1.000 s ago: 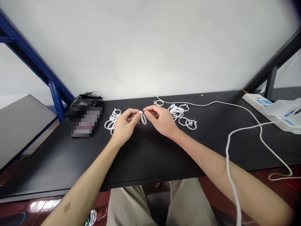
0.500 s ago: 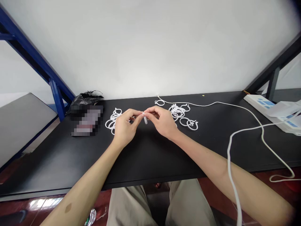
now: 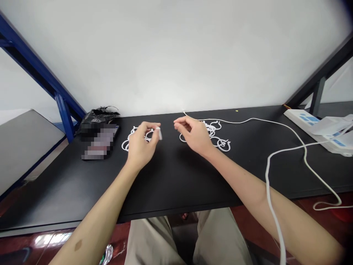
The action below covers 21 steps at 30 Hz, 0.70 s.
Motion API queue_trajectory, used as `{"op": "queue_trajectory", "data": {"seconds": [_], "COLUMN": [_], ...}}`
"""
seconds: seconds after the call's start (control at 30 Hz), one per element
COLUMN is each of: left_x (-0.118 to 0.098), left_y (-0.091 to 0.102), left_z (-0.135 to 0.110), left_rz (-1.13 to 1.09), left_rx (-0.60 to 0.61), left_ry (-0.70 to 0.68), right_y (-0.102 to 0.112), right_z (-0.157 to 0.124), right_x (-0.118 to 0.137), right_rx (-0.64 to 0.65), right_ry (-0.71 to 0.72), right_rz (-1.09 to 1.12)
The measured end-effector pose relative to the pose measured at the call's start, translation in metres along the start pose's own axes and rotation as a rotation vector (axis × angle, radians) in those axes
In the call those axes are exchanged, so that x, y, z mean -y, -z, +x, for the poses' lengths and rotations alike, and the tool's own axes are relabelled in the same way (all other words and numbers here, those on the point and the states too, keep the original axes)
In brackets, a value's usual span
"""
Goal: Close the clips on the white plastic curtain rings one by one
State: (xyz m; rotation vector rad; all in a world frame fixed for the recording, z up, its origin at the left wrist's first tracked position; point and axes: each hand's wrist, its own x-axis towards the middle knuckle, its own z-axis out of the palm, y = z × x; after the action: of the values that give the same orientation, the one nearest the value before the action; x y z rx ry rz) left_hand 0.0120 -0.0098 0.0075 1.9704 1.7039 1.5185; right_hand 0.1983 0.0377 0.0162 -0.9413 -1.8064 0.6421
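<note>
My left hand is pinched around a white plastic ring, seen nearly edge-on at the thumb tip and slightly blurred. Behind and beside that hand lie several white open rings with small knobs at their ends, partly covered by the fingers. My right hand hovers over the black table, fingers curved, thumb and forefinger a little apart with nothing visible between them. Part of another ring shows below its fingers. A loose pile of similar white rings lies just right of it.
A black table reaches to a pale wall. At left are a black plastic bag and a blurred-out flat item. A white cable crosses the right side, over my right forearm. White-and-blue boxes lie at far right.
My hands, which were together at a small white piece, have moved apart. The left went left, keeping a white ring; the right let go and its fingers loosened.
</note>
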Motion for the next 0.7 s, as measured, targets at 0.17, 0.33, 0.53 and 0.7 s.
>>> {"op": "queue_trajectory", "data": {"seconds": [0.17, 0.33, 0.53, 0.7], "left_x": [0.026, 0.048, 0.050, 0.027], "left_y": [0.017, 0.017, 0.016, 0.012], "left_z": [0.009, 0.012, 0.013, 0.008], "left_rz": [0.393, 0.523, 0.456, 0.363], "left_rx": [-0.103, -0.017, -0.063, -0.069], "left_ry": [-0.022, 0.008, -0.037, -0.076], "right_y": [0.033, 0.034, 0.019, 0.015], "right_z": [0.016, 0.014, 0.008, 0.008], "right_x": [-0.020, -0.026, -0.031, -0.028], "right_rx": [-0.066, 0.161, 0.281, 0.174], "right_ry": [-0.069, -0.166, -0.109, -0.047], "right_rz": [-0.472, -0.676, -0.792, -0.626]}}
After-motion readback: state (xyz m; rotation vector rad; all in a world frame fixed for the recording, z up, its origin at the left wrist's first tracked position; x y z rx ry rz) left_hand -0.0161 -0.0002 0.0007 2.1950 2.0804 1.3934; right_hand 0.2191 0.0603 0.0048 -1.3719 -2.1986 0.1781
